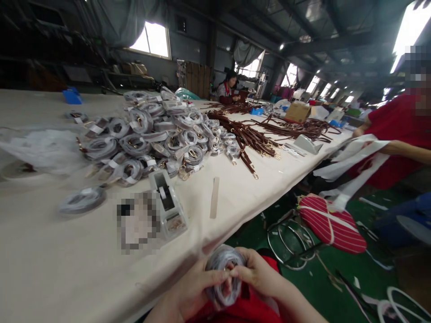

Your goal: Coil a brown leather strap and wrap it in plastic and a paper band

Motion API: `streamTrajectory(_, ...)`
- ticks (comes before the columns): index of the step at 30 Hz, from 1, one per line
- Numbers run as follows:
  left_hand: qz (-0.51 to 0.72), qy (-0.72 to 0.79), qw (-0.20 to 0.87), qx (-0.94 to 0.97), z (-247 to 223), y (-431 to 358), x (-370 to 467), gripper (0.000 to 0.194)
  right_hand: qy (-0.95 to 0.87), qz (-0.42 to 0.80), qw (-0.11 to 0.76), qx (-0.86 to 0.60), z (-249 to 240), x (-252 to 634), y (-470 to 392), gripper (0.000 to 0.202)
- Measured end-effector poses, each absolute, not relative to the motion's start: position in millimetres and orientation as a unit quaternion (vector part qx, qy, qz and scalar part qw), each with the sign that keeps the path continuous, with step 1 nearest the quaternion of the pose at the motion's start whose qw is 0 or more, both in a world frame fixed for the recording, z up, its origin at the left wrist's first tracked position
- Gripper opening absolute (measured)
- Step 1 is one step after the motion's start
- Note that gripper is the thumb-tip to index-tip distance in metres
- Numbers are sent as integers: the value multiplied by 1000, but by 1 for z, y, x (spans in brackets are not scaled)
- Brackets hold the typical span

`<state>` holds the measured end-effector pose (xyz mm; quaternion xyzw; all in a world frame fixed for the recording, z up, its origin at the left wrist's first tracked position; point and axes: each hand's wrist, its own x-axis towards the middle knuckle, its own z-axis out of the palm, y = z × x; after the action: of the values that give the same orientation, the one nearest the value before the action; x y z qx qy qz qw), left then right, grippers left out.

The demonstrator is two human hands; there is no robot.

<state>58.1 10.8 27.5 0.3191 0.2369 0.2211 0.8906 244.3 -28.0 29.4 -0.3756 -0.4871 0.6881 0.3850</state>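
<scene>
A coiled strap [220,259] wrapped in greyish plastic film is held low in front of me, just off the table's edge. My left hand [198,285] wraps round its left side, thumb laid across the middle. From the right, my right hand [254,271] grips the same coil, its thumb and fingertips pressed in at the centre, close to the left thumb. A heap of similar wrapped coils [151,134] covers the table farther off, many with white bands and gold-coloured clasps. One separate coil [82,200] lies at the left.
A clear-lidded plastic box [168,202] and a pale strip [214,197] lie on the cream table [232,188]. Brown straps [245,134] with metal hooks spread behind. To the right are a striped red stool [332,224] and a person in red [397,134]; another person [229,89] sits beyond.
</scene>
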Motion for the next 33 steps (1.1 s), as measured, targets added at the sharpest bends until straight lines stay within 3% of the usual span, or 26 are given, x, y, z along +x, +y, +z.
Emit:
streamTrajectory(6,212,356,734,538,14,23,57,60,-474,588,448,-479,16,254,-28,44)
streamTrajectory(12,158,388,648,636,11,21,58,52,-478,517,434,-561,4,256,-32,48)
streamTrajectory(21,200,375,656,623,0,12,65,50,-463,527,420,-576,6,261,-30,57)
streamTrajectory(28,135,358,628,677,27,17,59,36,-515,589,255,-568,17,268,-36,44)
streamTrajectory(33,162,353,634,668,28,22,57,34,-519,602,305,-524,23,268,-36,47)
